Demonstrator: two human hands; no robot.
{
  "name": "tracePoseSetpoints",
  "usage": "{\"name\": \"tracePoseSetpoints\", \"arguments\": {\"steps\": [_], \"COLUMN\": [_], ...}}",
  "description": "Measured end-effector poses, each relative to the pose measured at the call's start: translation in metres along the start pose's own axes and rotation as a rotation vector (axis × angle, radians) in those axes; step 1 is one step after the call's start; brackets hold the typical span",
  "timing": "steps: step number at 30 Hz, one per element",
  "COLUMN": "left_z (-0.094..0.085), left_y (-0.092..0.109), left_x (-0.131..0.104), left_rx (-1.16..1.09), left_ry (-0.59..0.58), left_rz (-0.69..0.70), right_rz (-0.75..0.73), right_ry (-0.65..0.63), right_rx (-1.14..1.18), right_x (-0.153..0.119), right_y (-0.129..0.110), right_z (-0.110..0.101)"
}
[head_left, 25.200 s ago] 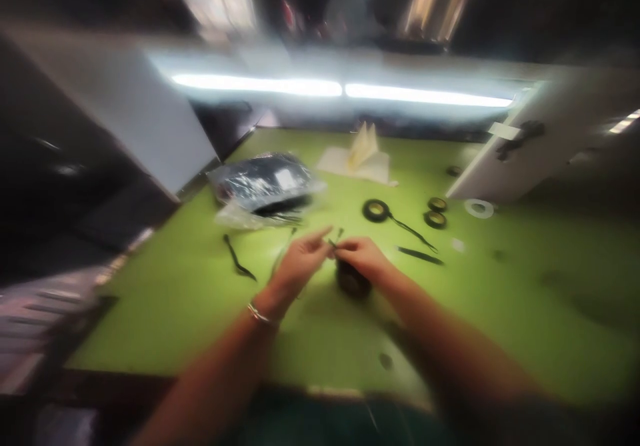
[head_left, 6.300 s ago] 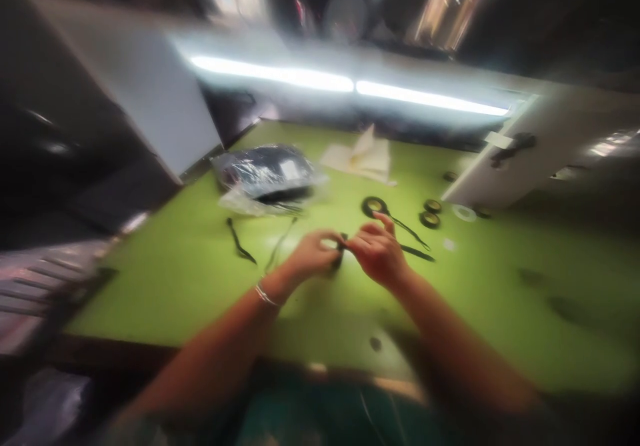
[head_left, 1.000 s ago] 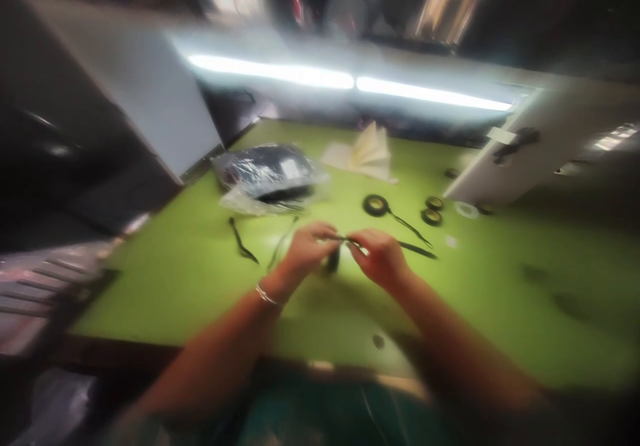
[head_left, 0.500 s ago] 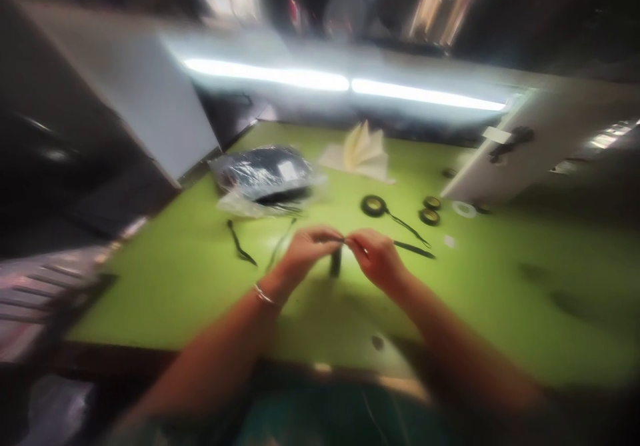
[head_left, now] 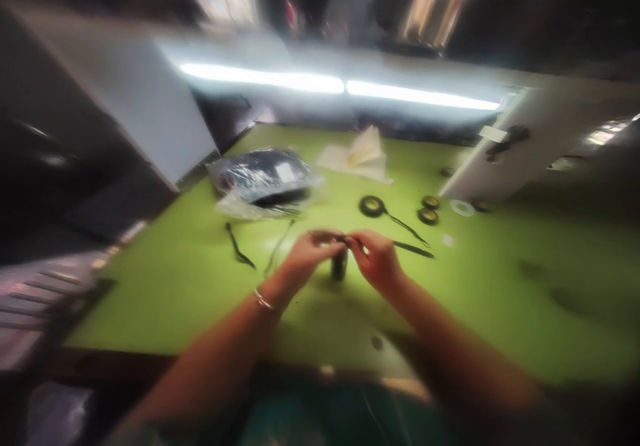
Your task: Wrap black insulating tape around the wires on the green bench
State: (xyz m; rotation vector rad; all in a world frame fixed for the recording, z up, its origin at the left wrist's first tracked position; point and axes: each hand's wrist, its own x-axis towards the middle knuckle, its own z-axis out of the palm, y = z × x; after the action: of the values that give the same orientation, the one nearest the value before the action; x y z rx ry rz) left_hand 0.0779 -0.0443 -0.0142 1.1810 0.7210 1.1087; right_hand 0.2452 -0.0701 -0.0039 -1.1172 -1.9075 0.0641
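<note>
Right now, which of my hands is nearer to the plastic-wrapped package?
Your left. The left hand is in front of the package, slightly to its right; the right hand is farther off to the right.

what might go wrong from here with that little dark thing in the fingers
The left hand and right hand meet at fingertips around a small dark piece, so a slight slip might drop it.

A larger dark object sits just below the fingers and might get knocked or snagged.

The dark strip lies close beside the right hand, so a sideways move could brush it along the green table.
</note>
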Motion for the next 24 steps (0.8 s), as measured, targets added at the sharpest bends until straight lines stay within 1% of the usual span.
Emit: {"name": "tracePoseSetpoints", "arguments": {"steps": [2, 6, 8, 10, 12, 15, 17, 21, 24], "left_z": [0.0000, -0.0009, 0.0005, 0.0034, 0.0067, 0.0087, 0.0070, 0.0017, 0.0015], "left_y": [-0.0019, -0.0028, -0.0020, -0.0009, 0.0002, 0.0007, -0.0002, -0.0043, -0.0056], "left_x": [-0.0013, -0.0022, -0.0021, -0.0025, -0.0037, -0.0052, -0.0050, -0.0029, -0.0022], "left_rx": [0.062, 0.141, 0.151, 0.130, 0.062, -0.075, -0.081, 0.006, -0.038], "left_ry": [0.036, 0.079, 0.091, 0.086, 0.071, -0.002, -0.045, 0.008, 0.008], "left_rz": [-0.013, -0.118, -0.092, -0.069, -0.095, -0.155, -0.160, -0.155, -0.175], "right_rz": [-0.018, -0.056, -0.065, -0.053, -0.036, -0.025, -0.033, -0.054, -0.062], "right_ry": [-0.011, -0.056, -0.066, -0.064, -0.055, -0.038, -0.031, -0.028, -0.032], "right_rx": [-0.035, -0.114, -0.128, -0.108, -0.085, -0.062, -0.076, -0.135, -0.174], "right_x": [-0.0021, -0.0048, -0.0052, -0.0048, -0.0037, -0.0014, -0.0004, -0.0019, -0.0041], "right_y": [0.0009, 0.0034, 0.0039, 0.0032, 0.0018, 0.0005, 0.0014, 0.0057, 0.0070], "right_z": [0.0029, 0.0066, 0.0071, 0.0067, 0.0052, 0.0016, -0.0002, 0.0009, 0.0039]}}
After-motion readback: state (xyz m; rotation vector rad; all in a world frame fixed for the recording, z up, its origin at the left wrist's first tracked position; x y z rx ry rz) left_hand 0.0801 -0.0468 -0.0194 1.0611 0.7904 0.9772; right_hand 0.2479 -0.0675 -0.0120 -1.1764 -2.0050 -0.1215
